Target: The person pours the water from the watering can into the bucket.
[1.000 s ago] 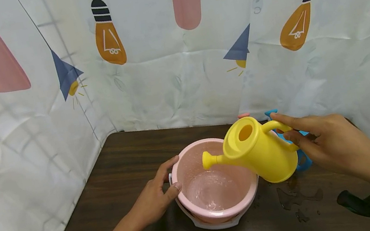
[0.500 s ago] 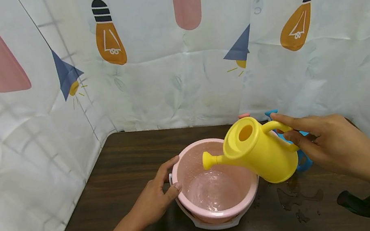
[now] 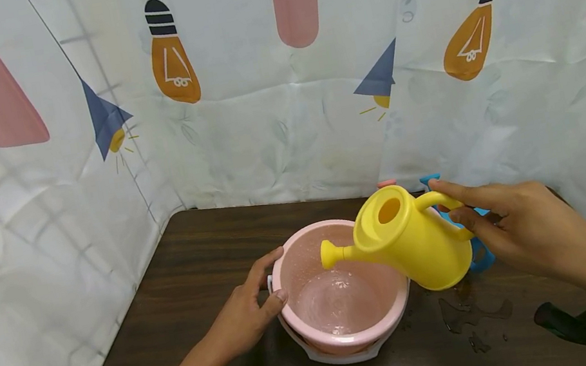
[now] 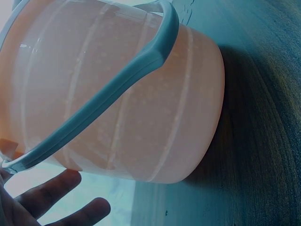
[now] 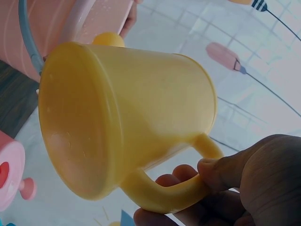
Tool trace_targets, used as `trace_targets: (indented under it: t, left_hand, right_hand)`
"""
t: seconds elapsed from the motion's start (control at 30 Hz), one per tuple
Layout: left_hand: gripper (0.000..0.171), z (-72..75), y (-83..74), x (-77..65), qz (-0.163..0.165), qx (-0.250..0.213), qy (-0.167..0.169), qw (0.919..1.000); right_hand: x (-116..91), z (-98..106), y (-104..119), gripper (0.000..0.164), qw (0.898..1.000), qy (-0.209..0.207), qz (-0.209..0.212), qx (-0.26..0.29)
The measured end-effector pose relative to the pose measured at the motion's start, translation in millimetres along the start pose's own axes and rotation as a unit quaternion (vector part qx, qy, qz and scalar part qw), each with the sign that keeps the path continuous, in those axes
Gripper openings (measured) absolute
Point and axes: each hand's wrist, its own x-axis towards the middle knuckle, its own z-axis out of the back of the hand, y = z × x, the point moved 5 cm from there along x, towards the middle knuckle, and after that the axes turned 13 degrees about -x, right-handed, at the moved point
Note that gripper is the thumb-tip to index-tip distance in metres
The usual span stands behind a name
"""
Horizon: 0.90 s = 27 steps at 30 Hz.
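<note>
In the head view my right hand (image 3: 530, 226) grips the handle of a yellow watering can (image 3: 415, 240). The can is tilted, its spout above the inside of a pink bucket (image 3: 349, 334) that holds water. Seen from the right wrist, the thumb and fingers (image 5: 225, 172) wrap the can's handle (image 5: 164, 195). My left hand (image 3: 242, 316) rests at the bucket's left rim, thumb on the rim. The left wrist view shows two of its fingers (image 4: 49, 188) stretched out beside the bucket's wall, below the hanging grey carrying handle (image 4: 108, 101).
A blue watering can (image 3: 481, 256) stands behind the yellow one, partly hidden, with a pink tip (image 3: 386, 183) beside it. Spilled water (image 3: 472, 315) lies on the dark wooden table (image 3: 208, 237) right of the bucket. A printed white curtain (image 3: 262, 142) borders the table.
Both hands and the yellow watering can stay put. Only the ripples and glints on the water in the bucket differ.
</note>
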Motion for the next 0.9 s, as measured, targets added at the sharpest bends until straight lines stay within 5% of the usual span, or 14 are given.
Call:
trace_targets:
  t: [0.9]
  left_hand:
    - [0.062, -0.1, 0.9, 0.1, 0.004, -0.005, 0.001, 1.0000]
  right_hand:
    - [0.7, -0.6, 0.3, 0.075, 1.000, 0.011, -0.003, -0.006]
